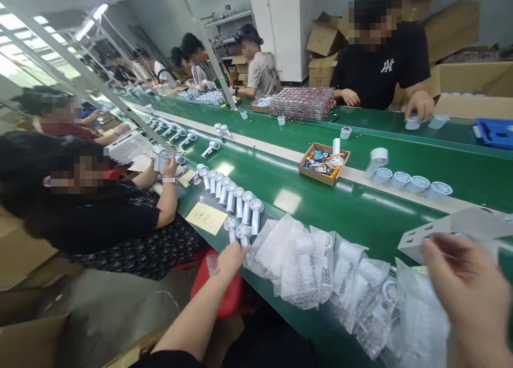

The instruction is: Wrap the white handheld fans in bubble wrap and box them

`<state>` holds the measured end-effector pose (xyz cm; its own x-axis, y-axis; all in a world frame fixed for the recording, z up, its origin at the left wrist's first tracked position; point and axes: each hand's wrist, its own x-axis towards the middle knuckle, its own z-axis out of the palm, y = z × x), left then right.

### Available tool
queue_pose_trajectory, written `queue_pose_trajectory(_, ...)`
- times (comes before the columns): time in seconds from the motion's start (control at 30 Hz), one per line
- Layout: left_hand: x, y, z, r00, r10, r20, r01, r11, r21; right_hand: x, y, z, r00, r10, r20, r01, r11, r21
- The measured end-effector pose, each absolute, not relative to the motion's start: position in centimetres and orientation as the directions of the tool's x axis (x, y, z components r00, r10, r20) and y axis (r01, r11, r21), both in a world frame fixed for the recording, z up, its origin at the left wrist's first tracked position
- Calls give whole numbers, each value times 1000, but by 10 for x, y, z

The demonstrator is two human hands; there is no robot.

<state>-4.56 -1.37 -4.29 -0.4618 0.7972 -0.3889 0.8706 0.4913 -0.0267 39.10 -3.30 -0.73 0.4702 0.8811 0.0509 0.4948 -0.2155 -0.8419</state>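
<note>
My left hand (pixel 229 261) is closed around the lower handle of a white handheld fan (pixel 243 231) at the near edge of the green bench. Another fan (pixel 230 225) stands close beside it, and a row of similar fans (pixel 230 193) runs away behind them. At the right, my right hand (pixel 471 285) is raised over the bench, slightly blurred, its fingers curled and partly hidden. Behind it is a white carton (pixel 449 226) with dark cut-outs; contact between them cannot be made out. Several bubble-wrap bags (pixel 308 266) with white fans inside lie between my hands.
A cardboard tray (pixel 320 165) of tools sits mid-bench, near several round white fan parts (pixel 419 185). A yellow paper (pixel 206 218) lies left, by a co-worker (pixel 116 208) holding a fan. Across the bench another person (pixel 385 63) handles a white cup-like part. A red stool (pixel 220 290) stands below.
</note>
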Motion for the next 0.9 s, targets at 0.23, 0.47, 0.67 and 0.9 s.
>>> queue_pose_trajectory(0.23,-66,-27,-80,-443,793,-417,842,528,111,145,-37,-32,-173,862,-476,-72,-493,-867)
queue_pose_trajectory(0.47,-68,-35,-54,197,913,-356,402,256,879,89,-21,-49,-215,809,-547,-382,-585,-716)
queue_pose_trajectory(0.67,-89,-52,-94,443,882,-159,745,-263,613,133,-46,-44,33,776,-629,-561,-507,-654)
queue_pose_trajectory(0.9,-99,-35,-86,529,808,-261,829,-424,365,128,-124,-41,-440,688,-577,-545,-715,-437)
